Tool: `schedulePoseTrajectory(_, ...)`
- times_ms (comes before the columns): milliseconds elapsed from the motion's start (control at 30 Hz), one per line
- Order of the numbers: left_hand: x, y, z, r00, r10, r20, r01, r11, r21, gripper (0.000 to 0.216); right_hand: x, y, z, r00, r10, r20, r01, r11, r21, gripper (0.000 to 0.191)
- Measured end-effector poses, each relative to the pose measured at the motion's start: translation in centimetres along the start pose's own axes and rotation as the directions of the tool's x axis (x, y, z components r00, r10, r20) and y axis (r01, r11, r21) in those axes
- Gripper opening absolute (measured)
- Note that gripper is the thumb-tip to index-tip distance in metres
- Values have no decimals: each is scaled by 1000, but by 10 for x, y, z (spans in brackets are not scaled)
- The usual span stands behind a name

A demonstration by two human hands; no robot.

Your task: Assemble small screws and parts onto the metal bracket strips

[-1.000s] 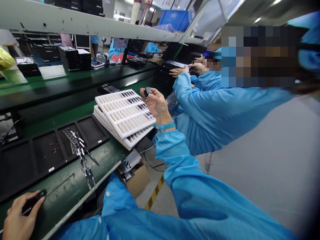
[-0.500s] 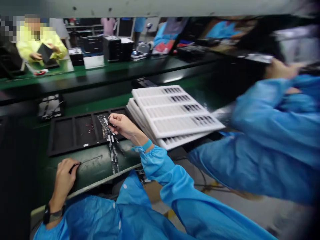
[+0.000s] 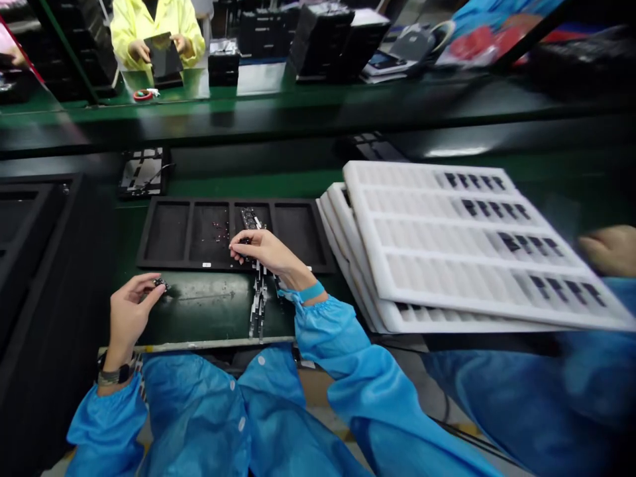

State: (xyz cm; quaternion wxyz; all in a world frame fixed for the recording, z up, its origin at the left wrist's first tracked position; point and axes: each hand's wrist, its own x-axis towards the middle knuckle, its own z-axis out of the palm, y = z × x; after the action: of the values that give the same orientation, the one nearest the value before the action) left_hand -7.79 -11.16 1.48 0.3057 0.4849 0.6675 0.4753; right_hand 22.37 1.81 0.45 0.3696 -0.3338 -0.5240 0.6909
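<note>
My left hand (image 3: 130, 310), with a watch on its wrist, is over the front left of the green bench. Thumb and fingers pinch a small dark electronic part (image 3: 161, 285) with light specks. Above the black compartment tray (image 3: 169, 232), my right hand (image 3: 268, 250) is closed in a pinch on a small dark piece (image 3: 244, 242), mostly hidden by the fingers. Under and beside that hand, a row of narrow black-and-silver parts (image 3: 257, 305) runs from the tray to the bench's front edge. Tiny reddish bits (image 3: 219, 232) lie in a tray compartment.
Stacked white foam trays (image 3: 447, 257) with slots and black parts stand at right. A co-worker's blurred hand (image 3: 611, 250) is beyond them. A large black case (image 3: 44, 278) stands at left, and a dark device (image 3: 144, 172) lies behind the tray. Across the bench sits a person in yellow (image 3: 156, 40).
My view has swung right and down. My left hand has lifted slightly and turned, so the part in its fingers now shows. My right hand stays over the tray.
</note>
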Motion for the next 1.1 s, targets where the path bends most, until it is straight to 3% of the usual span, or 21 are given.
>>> schedulePoseTrajectory(233, -10, 32, 18, 999, -4, 49, 8, 995, -98, 40, 1, 5, 1, 999, 22, 28, -20, 997, -74, 34)
schedulePoseTrajectory(367, -13, 45, 41, 983, 64, 174, -54, 997, -62, 20, 0, 10, 6, 995, 47, 91, -41, 997, -63, 39)
schedulePoseTrajectory(667, 10, 45, 101, 965, 162, 207, -166, 986, 2, 19, -4, 12, 15, 962, 72, 262, -67, 997, -30, 52)
schedulePoseTrajectory(867, 15, 40, 116, 954, 92, 285, -44, 984, -174, 21, -5, 12, 13, 948, 54, 314, -52, 999, -12, 52)
schedulePoseTrajectory(1100, 16, 53, 109, 956, -3, 293, 76, 968, -238, 8, -9, 7, 15, 927, 66, 369, -83, 996, 31, 51)
